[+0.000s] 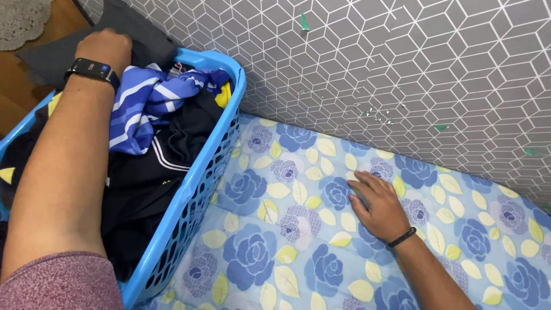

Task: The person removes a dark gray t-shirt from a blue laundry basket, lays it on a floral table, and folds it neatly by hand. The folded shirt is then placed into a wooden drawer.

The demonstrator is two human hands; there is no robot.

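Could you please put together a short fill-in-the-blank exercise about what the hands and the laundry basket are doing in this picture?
1. The left hand reaches into the far end of a basket whose plastic is ____.
2. The right hand lies flat, palm down, on a sheet printed with ____.
3. On top of the dark clothes lies a blue garment with white ____.

Missing words: blue; flowers; stripes

Two hands: the left hand (106,49) far left, the right hand (377,204) near right. One blue laundry basket (195,178). One blue-and-white striped garment (143,106), perhaps several dark garments (143,178). One watch (92,69), one black wristband (402,237).
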